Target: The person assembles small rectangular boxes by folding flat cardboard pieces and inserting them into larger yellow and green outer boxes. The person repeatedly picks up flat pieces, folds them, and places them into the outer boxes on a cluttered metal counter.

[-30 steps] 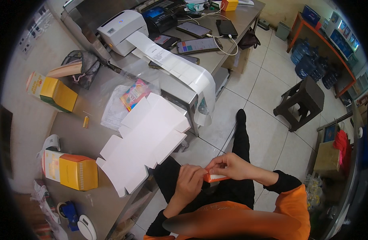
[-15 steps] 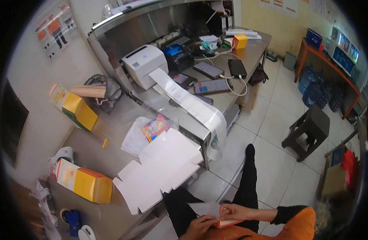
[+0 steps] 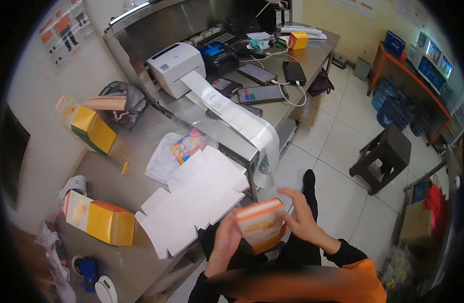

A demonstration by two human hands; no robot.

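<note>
An upright carton box point(image 3: 261, 228), white and yellow with an orange-edged top, is held over my lap, slightly blurred. My left hand point(image 3: 228, 238) is closed on the box's left side. At its right edge is my right hand point(image 3: 303, 218), its fingers apart and its thumb against or close to the box. Unfolded white cardboard point(image 3: 194, 197) lies flat on the table in front. Further left lies a similar yellow box point(image 3: 110, 222), and another yellow box point(image 3: 93, 129) is by the wall.
A label printer point(image 3: 175, 66) feeds a long paper strip point(image 3: 232, 113) over the metal desk's edge. Several phones, one of them a lit phone point(image 3: 263, 94), lie there with cables. Tape in a blue dispenser point(image 3: 88, 272) is at lower left. A dark stool point(image 3: 386, 156) stands on the tiled floor.
The box has risen from low at my body to upright over my lap, showing its front. My right hand has moved up from its top edge and spread its fingers.
</note>
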